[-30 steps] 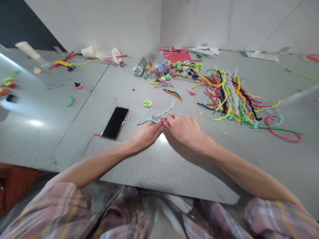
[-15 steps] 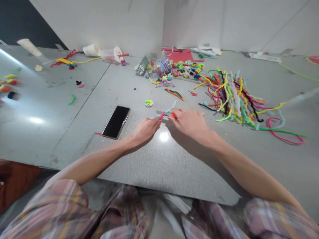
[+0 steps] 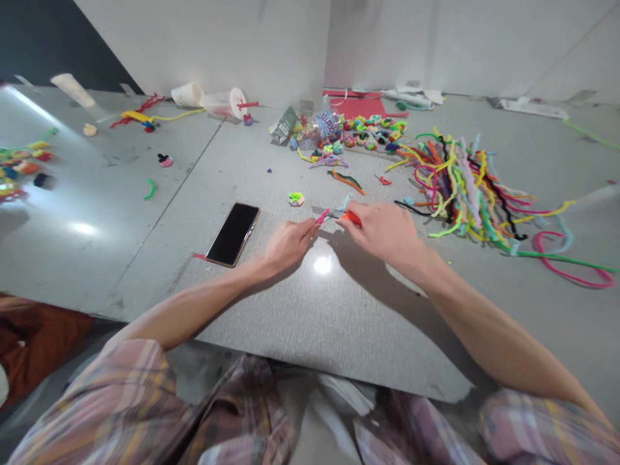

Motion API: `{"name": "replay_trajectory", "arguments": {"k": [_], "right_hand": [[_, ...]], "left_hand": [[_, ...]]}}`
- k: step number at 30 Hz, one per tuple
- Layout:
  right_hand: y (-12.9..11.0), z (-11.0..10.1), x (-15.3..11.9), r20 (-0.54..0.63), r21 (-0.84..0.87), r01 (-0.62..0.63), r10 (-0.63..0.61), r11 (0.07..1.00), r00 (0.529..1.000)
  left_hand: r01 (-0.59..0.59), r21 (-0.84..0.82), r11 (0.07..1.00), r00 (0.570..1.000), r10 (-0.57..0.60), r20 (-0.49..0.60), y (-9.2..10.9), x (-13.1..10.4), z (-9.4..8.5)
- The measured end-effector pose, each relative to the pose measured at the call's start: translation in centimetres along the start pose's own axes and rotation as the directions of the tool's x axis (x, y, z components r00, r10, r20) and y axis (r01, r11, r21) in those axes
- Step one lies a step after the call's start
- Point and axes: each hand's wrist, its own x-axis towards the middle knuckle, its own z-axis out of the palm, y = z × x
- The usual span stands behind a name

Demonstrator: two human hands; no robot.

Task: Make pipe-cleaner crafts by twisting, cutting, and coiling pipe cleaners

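My left hand is closed in a pinch on a short pink pipe cleaner, which stands up from the fingertips. Closed around the orange handle of a pair of scissors is my right hand. The grey blades point left and lie at the pink pipe cleaner; whether they touch it, I cannot tell. A light blue pipe cleaner shows just behind the blades, partly hidden by my right hand. Beyond my fingers lies a small green, yellow and pink pipe-cleaner piece.
A black phone lies left of my left hand. To the right is a large heap of coloured pipe cleaners. At the back are a clear plastic bottle, several small colourful pieces and a tipped cup. A person's brown clothing shows lower left.
The whole view has shifted slightly, so the tabletop things sit farther right. Both hands keep their grips, and the scissors stay at the pink pipe cleaner.
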Motion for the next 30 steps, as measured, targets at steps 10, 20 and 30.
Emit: {"name": "replay_trajectory", "arguments": {"k": [10, 20, 30], "right_hand": [[0.2, -0.4, -0.1, -0.091, 0.041, 0.003, 0.001, 0.999, 0.996], [1.4, -0.6, 0.6, -0.182, 0.112, 0.063, -0.041, 0.992, 0.982], [16.9, -1.4, 2.5, -0.313, 0.035, -0.353, 0.346, 0.935, 0.884]], "left_hand": [[-0.077, 0.188, 0.979, 0.996, 0.083, -0.024, -0.8, 0.6, -0.4], [-0.071, 0.275, 0.959, 0.996, 0.085, -0.040, -1.1, 1.4, -1.3], [-0.168, -0.094, 0.981, 0.985, 0.165, -0.039, -1.4, 0.1, -3.1]]}}
